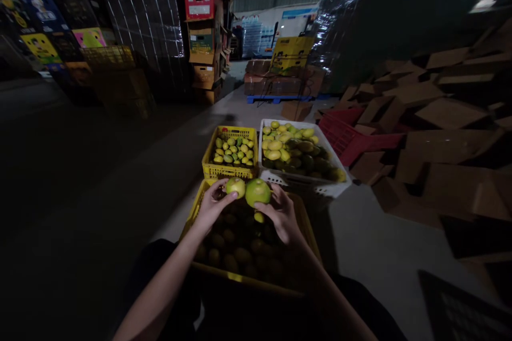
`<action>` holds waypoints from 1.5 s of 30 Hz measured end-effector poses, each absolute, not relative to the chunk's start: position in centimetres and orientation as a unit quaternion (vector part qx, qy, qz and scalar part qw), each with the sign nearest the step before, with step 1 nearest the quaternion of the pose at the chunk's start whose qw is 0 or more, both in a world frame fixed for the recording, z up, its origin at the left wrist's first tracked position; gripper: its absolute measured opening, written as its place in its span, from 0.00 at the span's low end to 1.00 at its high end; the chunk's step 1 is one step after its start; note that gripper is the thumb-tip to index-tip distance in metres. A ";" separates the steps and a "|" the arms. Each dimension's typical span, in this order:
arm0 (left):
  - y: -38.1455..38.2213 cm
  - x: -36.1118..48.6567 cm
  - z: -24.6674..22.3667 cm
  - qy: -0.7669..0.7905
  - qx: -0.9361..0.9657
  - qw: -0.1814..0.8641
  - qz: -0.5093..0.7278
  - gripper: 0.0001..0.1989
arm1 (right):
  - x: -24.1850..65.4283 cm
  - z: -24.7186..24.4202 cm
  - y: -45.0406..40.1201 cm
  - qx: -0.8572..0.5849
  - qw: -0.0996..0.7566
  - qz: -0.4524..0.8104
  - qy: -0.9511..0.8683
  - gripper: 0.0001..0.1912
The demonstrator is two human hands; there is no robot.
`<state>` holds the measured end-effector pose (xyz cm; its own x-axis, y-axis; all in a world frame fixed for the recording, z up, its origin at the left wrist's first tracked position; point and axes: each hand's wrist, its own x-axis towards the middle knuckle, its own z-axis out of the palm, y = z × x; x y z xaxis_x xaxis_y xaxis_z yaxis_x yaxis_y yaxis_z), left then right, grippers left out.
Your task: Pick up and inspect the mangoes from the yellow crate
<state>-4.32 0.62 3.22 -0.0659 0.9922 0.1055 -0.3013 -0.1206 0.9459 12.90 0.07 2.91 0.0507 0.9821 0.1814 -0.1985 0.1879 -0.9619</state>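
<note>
My left hand (214,201) is closed around a yellow-green lemon (236,187), thumb across its near side. Beside it, my right hand (280,210) grips a larger, greener lemon (258,193). Both fruits are held up close together over a big yellow crate (308,224) that stands in front of my knees. Inside that crate lie many lemons (242,256), mostly in shadow. Just below the right-hand fruit another small yellow lemon (259,217) shows; whether my right hand also holds it I cannot tell.
Beyond the near crate stand a smaller yellow crate (210,157) of lemons and a white crate (334,157) heaped with yellow and green ones. Flattened cardboard boxes (444,149) and a red crate (346,136) pile up at right. Stacked cartons (202,37) rise behind.
</note>
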 end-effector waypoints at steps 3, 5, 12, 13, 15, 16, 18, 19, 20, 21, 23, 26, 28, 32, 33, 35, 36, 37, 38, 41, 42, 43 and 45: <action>0.7 -4.5 3.2 0.393 0.406 0.568 0.598 0.20 | 13.1 2.5 0.0 -0.393 0.588 0.559 -0.432 0.21; 0.8 -4.5 3.3 0.393 0.373 0.589 0.600 0.21 | 13.3 2.4 -0.1 -0.390 0.585 0.585 -0.403 0.19; 1.2 -4.2 3.7 0.420 0.291 0.620 0.595 0.24 | 13.9 1.7 0.1 -0.393 0.574 0.623 -0.358 0.19; 1.2 -4.1 3.6 0.424 0.292 0.624 0.588 0.24 | 14.0 1.5 0.2 -0.396 0.570 0.628 -0.352 0.19; 1.3 -3.9 3.5 0.434 0.302 0.626 0.572 0.25 | 14.2 1.1 0.4 -0.399 0.565 0.640 -0.336 0.20; 1.3 -3.7 3.4 0.442 0.310 0.624 0.565 0.25 | 14.3 0.8 0.4 -0.399 0.566 0.645 -0.324 0.20; 1.2 -3.4 3.1 0.454 0.330 0.618 0.551 0.27 | 14.5 0.3 0.5 -0.401 0.573 0.652 -0.292 0.20; 1.1 -3.3 3.0 0.456 0.342 0.614 0.546 0.26 | 14.5 0.1 0.5 -0.402 0.579 0.654 -0.275 0.20; 1.1 -3.1 2.9 0.454 0.354 0.613 0.541 0.25 | 14.5 0.0 0.4 -0.403 0.583 0.655 -0.263 0.20; 1.0 -2.9 2.9 0.450 0.366 0.615 0.535 0.24 | 14.4 0.0 0.3 -0.404 0.581 0.658 -0.256 0.20; 0.7 -2.6 2.8 0.445 0.377 0.621 0.523 0.20 | 14.3 0.3 0.0 -0.405 0.565 0.669 -0.263 0.20; 0.5 -2.3 2.7 0.447 0.373 0.639 0.503 0.18 | 14.2 0.8 -0.6 -0.410 0.539 0.667 -0.311 0.20; 0.6 -2.2 2.7 0.445 0.371 0.647 0.495 0.18 | 14.3 1.0 -0.9 -0.415 0.534 0.653 -0.339 0.21; 0.9 -2.2 2.7 0.452 0.376 0.646 0.486 0.18 | 14.6 1.1 -1.1 -0.442 0.512 0.647 -0.352 0.24; 0.9 -2.2 2.7 0.458 0.383 0.645 0.476 0.18 | 14.8 1.1 -1.1 -0.445 0.505 0.650 -0.352 0.24; 1.0 -2.1 2.7 0.478 0.406 0.643 0.440 0.19 | 14.9 1.1 -1.0 -0.443 0.493 0.663 -0.348 0.25; 1.1 -2.0 2.6 0.489 0.421 0.641 0.416 0.20 | 15.0 1.1 -0.9 -0.441 0.488 0.670 -0.344 0.26; 1.1 -1.9 2.5 0.499 0.435 0.639 0.392 0.21 | 15.1 1.0 -0.9 -0.439 0.481 0.680 -0.336 0.27; 1.1 -1.8 2.4 0.505 0.446 0.640 0.369 0.22 | 15.2 0.9 -0.8 -0.437 0.473 0.692 -0.327 0.28; 1.0 -1.6 1.9 0.507 0.462 0.654 0.318 0.28 | 15.5 0.6 -0.7 -0.426 0.454 0.725 -0.296 0.30; 1.0 -1.5 1.8 0.509 0.460 0.661 0.305 0.29 | 15.6 0.5 -0.6 -0.422 0.448 0.734 -0.286 0.31; 0.9 -1.4 1.6 0.514 0.454 0.666 0.294 0.31 | 15.7 0.4 -0.6 -0.420 0.442 0.743 -0.278 0.31; 0.9 -1.2 1.5 0.529 0.434 0.674 0.278 0.34 | 15.9 0.3 -0.6 -0.421 0.419 0.760 -0.264 0.32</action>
<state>-1.24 0.86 1.48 0.2855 0.8341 -0.4720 0.0843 0.4687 0.8793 15.87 -0.56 0.26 -0.2936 0.8593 -0.4188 -0.4148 -0.5093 -0.7540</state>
